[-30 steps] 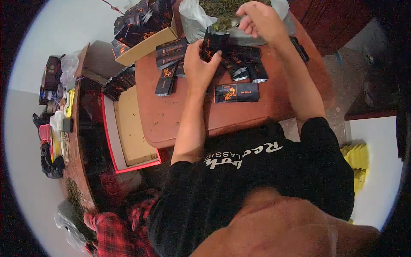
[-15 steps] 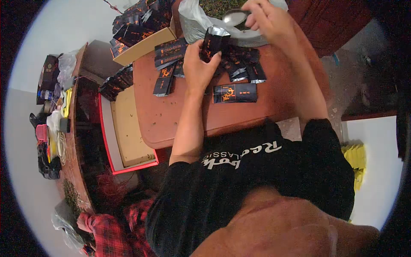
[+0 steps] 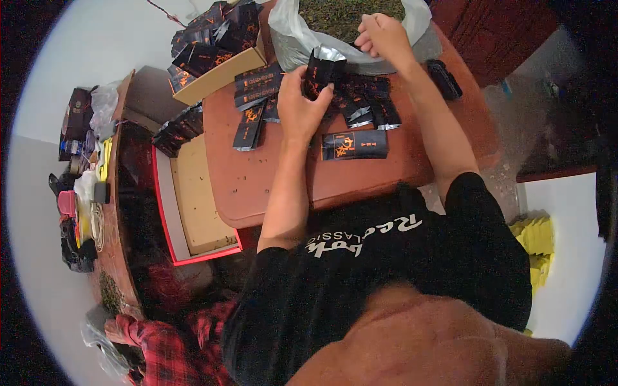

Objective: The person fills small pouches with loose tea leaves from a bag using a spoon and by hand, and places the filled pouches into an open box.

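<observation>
My left hand (image 3: 301, 103) is wrapped round a black pouch (image 3: 324, 69) that stands upright, its silver mouth open at the top. My right hand (image 3: 381, 40) is closed over the near edge of a clear plastic bag (image 3: 288, 26) full of dried green leaves (image 3: 341, 18); what its fingers hold is hidden. Around the held pouch lie several black pouches with orange print, and one more pouch (image 3: 355, 145) lies flat nearer my body.
A carton (image 3: 222, 77) heaped with black pouches is at the back left. A red-edged box (image 3: 193, 199) sits left of the brown table (image 3: 257, 193). A black object (image 3: 444, 80) lies at the right. A co-worker's plaid sleeve (image 3: 167, 354) shows lower left.
My right hand moved from above the pouch's mouth back over the leaves; a spoon seen beside it half a second ago no longer shows. My left hand keeps the pouch in place.
</observation>
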`<state>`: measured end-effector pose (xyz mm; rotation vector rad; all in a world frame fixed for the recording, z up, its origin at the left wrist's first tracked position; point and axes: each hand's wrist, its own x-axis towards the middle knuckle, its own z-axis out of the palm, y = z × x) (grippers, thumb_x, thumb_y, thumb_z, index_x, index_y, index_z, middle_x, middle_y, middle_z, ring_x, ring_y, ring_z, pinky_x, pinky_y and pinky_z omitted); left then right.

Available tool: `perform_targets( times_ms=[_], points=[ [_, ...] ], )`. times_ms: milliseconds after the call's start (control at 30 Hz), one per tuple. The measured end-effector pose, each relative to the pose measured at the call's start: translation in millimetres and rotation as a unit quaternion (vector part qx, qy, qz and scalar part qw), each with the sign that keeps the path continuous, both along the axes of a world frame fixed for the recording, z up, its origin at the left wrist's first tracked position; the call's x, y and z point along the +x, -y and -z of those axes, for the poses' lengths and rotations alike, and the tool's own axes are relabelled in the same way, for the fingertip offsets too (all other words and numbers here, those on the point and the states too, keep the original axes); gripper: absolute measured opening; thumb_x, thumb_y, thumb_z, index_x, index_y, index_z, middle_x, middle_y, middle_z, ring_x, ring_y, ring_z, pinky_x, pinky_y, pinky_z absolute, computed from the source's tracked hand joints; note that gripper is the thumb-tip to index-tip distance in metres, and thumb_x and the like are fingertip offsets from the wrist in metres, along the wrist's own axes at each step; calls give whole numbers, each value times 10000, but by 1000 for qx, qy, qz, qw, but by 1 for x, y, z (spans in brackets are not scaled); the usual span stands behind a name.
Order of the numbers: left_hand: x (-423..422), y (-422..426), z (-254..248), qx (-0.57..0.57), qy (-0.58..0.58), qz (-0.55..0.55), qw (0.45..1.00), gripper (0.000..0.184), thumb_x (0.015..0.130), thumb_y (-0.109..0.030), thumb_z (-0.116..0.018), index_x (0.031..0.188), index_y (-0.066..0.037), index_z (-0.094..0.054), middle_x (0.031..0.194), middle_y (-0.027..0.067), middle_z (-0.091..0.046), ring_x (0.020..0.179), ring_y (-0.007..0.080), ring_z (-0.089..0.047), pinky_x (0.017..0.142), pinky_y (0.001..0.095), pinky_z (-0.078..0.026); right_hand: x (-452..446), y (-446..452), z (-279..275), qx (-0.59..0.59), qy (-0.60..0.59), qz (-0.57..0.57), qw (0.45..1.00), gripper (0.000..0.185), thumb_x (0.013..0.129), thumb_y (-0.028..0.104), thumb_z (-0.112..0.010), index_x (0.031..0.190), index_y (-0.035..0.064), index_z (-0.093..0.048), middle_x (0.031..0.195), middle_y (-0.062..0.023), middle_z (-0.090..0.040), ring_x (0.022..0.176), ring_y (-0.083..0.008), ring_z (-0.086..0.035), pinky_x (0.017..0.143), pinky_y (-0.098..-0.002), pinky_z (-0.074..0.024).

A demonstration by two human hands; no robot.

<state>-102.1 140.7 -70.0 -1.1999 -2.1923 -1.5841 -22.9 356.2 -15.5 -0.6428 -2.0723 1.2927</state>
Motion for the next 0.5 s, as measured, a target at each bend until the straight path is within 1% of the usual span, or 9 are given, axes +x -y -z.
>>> perform_targets(
  times_ms=[233,333,500],
  points=[
    [1,1,-2,-5,14,3,1000,491,741,-193,-815,1150,-11,-612,1035,124,-637,942,248,-627,859,344,-495,1,0,9,-38,-73,35,996,339,977,288,-466,963,-13,-623,759,-110,-713,589,-136,-641,514,-275,-515],
    [0,-1,1,9,15,3,1000,463,717,-181,-809,1104,-23,-611,974,126,-617,903,281,-618,819,372,-499,5,-4,15,-35,-96,45,994,321,973,275,-469,983,-9,-620,760,-105,-708,593,-130,-635,510,-273,-509],
    [1,-1,-1,17,-8,0,1000,462,717,-177,-811,1104,-23,-611,987,128,-622,921,286,-623,830,374,-499,16,-10,12,-75,-144,32,986,293,966,264,-489,1007,5,-619,765,-113,-698,588,-128,-619,494,-262,-485]
  ],
)
